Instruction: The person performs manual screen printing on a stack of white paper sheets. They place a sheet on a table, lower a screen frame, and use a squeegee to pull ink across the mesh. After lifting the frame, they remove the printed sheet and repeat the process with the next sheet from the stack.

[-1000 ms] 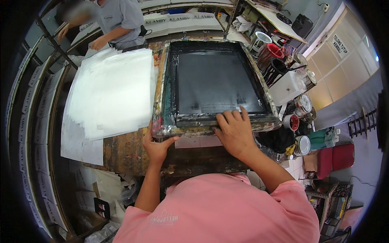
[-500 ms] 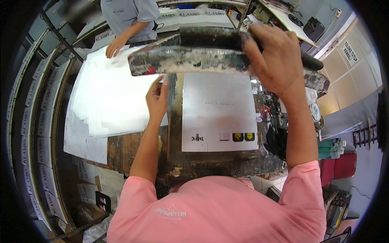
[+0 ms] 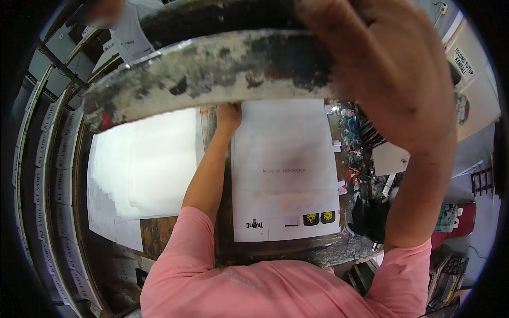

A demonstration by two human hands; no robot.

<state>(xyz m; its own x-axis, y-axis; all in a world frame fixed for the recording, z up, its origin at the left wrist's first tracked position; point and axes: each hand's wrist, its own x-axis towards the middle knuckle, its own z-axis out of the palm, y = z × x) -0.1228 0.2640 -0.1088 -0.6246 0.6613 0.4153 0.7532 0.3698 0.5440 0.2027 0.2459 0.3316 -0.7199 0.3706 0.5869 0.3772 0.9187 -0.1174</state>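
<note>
In my right hand [image 3: 392,74] is a long, paint-stained screen-printing frame [image 3: 212,74]. It is raised close to me and seen edge-on, with a dark bar [image 3: 228,21] along its upper side. Below the frame a white printed sheet [image 3: 286,143] lies on the dark work board, with small black and yellow marks near its lower edge. My left hand [image 3: 229,115] appears closed at the sheet's upper left edge, its fingertips partly hidden. To the left lies a stack of white paper [image 3: 159,164].
A co-worker's light shirt [image 3: 132,37] shows past the frame at the far left. Shelves with stacked printed sheets [image 3: 64,159] line the left side. Paint smears and dark cloth [image 3: 366,220] lie at the board's right. A red chair [image 3: 465,222] stands beyond.
The frame and my right hand have come up and closer to me. My left hand has moved from beside the paper stack to the printed sheet's edge, its fingers closing. My view has shifted.
</note>
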